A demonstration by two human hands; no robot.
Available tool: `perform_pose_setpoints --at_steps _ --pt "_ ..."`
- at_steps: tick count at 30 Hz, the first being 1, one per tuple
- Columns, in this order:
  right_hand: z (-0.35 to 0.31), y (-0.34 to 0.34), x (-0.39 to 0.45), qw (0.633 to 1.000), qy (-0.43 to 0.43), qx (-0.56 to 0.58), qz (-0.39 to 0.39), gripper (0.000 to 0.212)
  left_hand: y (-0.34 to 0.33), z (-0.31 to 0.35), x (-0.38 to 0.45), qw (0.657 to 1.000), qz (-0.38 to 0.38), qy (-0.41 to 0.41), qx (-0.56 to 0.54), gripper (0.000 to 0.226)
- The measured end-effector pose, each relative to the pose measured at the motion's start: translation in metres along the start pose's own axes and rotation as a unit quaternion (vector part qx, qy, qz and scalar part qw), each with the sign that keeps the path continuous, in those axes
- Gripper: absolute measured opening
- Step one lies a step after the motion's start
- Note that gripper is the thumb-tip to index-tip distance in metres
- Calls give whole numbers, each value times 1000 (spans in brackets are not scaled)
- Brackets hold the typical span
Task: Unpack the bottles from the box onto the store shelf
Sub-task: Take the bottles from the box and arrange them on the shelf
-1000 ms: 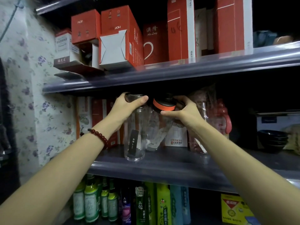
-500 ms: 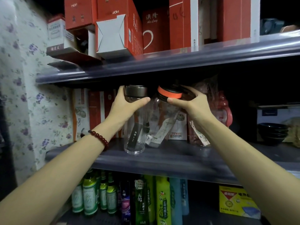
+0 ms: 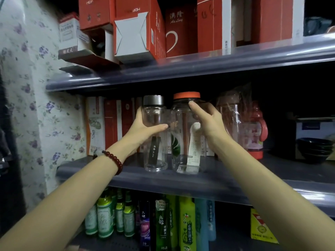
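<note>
Two clear bottles stand upright side by side near the front of the grey middle shelf. The slim one with a silver cap has a black tag hanging inside. My left hand grips its middle, thumb across the front. The wider bottle with an orange lid holds a white tag. My right hand grips its right side, thumb near the lid. The box the bottles came from is out of view.
Behind the bottles stand red and white cartons, a plastic-wrapped clear bottle and a red-capped bottle. Dark bowls sit at the right. Red boxes fill the shelf above; green and yellow bottles line the one below.
Both bottles were tilted and held near their caps; they now stand upright on the shelf. My hands have slid down onto the bottles' sides.
</note>
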State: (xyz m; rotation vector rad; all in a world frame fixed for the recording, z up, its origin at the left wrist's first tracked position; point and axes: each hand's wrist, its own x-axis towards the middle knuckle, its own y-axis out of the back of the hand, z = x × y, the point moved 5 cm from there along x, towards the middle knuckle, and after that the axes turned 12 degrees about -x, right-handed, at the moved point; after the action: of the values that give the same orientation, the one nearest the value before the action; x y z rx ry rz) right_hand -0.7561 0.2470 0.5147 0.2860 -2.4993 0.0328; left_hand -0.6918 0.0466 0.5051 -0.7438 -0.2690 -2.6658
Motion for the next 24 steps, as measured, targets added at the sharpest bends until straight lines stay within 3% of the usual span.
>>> perform_pose_setpoints --at_steps 4,6,8,12,17,24 --pt "8 4 -15 990 24 -112 -77 100 -1 -20 -9 999 -25 40 2 125" --pt "28 2 -27 975 -11 -171 -139 115 0 -25 -14 997 -41 64 10 127" --pt "44 0 -33 973 -46 -159 -162 122 3 -28 -21 993 -70 96 16 120" --pt "44 -9 -36 977 -50 -143 -152 126 11 -30 -30 992 -71 101 23 115" --pt "36 -30 -38 977 -63 -135 -150 122 31 -27 -32 994 -47 88 44 125" --pt "32 -90 -37 979 -75 -125 -144 123 81 -31 -30 995 19 82 47 122"
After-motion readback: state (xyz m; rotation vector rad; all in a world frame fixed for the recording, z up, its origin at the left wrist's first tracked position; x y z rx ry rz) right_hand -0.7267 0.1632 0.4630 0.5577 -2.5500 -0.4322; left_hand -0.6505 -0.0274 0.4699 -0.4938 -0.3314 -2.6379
